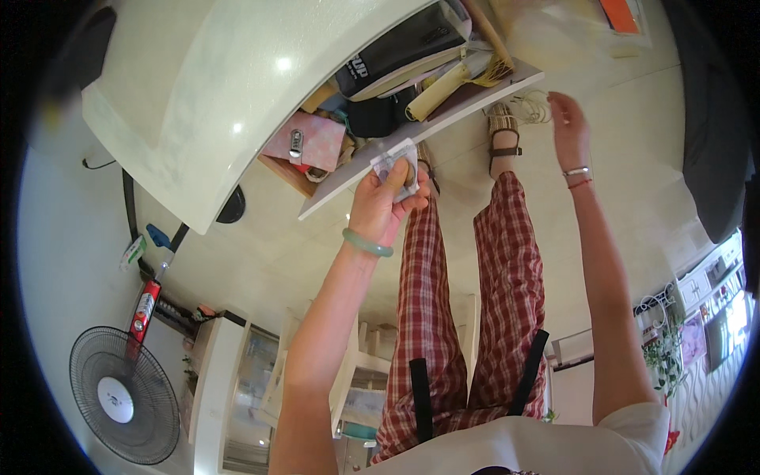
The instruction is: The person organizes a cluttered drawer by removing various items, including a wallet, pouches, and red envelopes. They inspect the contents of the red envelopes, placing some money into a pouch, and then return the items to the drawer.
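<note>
White shirt [538,450] meets plaid trousers [513,253]; paper [404,151] partly hides drawer [340,188].

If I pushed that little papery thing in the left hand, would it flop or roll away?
The papery thing may flop a bit, because it looks thin. It's probably light, since one left hand pinches it with thumb and fingers. It likely wouldn't roll, as it looks flat.

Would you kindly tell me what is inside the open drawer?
The drawer holds a pink clasped case, a black-and-cream bag and a pale-yellow item, among other things. Whatever lies beneath them or back under the white tabletop is covered.
</note>
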### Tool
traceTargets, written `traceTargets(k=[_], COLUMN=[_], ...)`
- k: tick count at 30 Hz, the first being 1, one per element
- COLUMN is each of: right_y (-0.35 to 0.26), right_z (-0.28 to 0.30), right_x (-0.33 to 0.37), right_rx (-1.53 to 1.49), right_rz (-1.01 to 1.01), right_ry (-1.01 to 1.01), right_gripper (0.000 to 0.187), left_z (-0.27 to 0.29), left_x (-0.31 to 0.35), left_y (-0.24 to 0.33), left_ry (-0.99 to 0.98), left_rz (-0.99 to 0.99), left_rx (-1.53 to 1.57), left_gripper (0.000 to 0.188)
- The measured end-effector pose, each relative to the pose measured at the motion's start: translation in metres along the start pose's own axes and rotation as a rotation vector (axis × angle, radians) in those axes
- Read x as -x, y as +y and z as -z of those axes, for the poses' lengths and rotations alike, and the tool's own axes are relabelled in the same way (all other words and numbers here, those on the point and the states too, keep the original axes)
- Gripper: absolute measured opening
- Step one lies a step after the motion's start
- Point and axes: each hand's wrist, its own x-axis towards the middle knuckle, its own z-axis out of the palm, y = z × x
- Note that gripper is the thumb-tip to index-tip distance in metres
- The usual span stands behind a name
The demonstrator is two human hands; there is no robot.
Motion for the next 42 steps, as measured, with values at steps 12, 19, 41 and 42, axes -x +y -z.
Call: traceTargets(k=[12, 19, 41, 42], right_y=[-0.143, -0.161, -0.167, -0.169], right_z=[-0.123, -0.142, -0.145, -0.144], right_x=[0.017, 0.055, -0.001, -0.001], right_rx=[0.236, 0.569, 0.581, 0.565], right_rz=[0.653, 0.718, -0.117, -0.122], right_ry=[-0.478, -0.509, -0.584, -0.626], right_gripper=[0.022, 0.022, 0.054, 0.054], left_z=[0.027, 0.047, 0.048, 0.05], left_x=[0.007, 0.018, 0.021, 0.022], left_y=[-0.021, -0.037, -0.026, -0.026], left_ry=[-0.031, 0.084, 0.027, 0.039], left_rz=[0.037, 0.067, -0.006, -0.006], left_rx=[-0.041, -0.002, 0.067, 0.069], left_gripper=[0.025, 0.027, 0.029, 0.029])
